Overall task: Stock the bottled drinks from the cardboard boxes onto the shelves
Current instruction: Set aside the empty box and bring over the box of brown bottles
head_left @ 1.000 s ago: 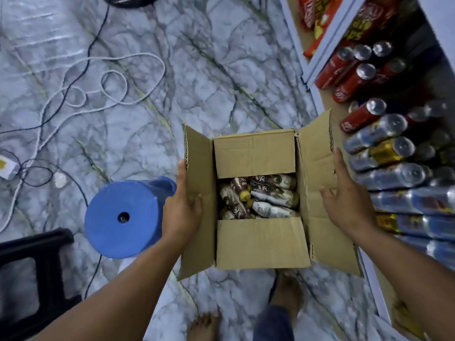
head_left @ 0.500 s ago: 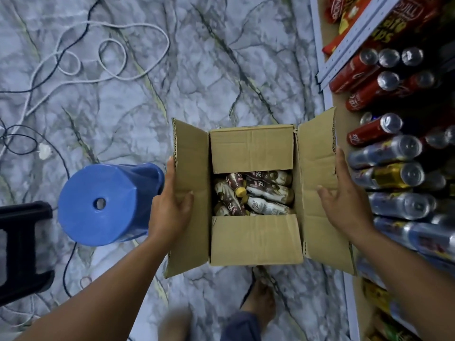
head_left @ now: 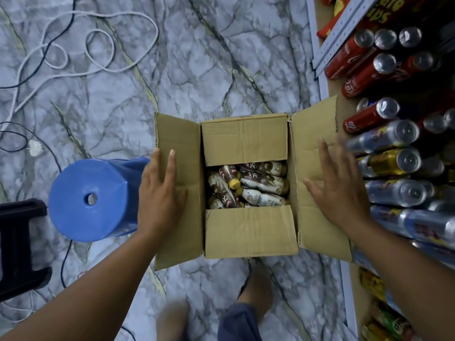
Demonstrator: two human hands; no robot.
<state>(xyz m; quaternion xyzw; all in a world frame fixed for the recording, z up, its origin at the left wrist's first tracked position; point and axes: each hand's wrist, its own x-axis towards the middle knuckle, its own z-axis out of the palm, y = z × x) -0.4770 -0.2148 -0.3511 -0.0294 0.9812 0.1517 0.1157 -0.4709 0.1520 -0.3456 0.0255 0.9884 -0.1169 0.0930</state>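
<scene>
Box [head_left: 248, 232] — on the floor beside the shelves [head_left: 330, 38], four flaps out; bottles [head_left: 248, 187] lie loose in a heap inside. Left hand [head_left: 157, 195] flat on the left flap, fingers spread, grasping nothing. Right hand [head_left: 339, 193] open over the right flap, blurred; contact cannot be told. Risks — a released flap may spring back over the opening; the right arm passes close to shelved cans [head_left: 391, 163] and could knock one off.
</scene>
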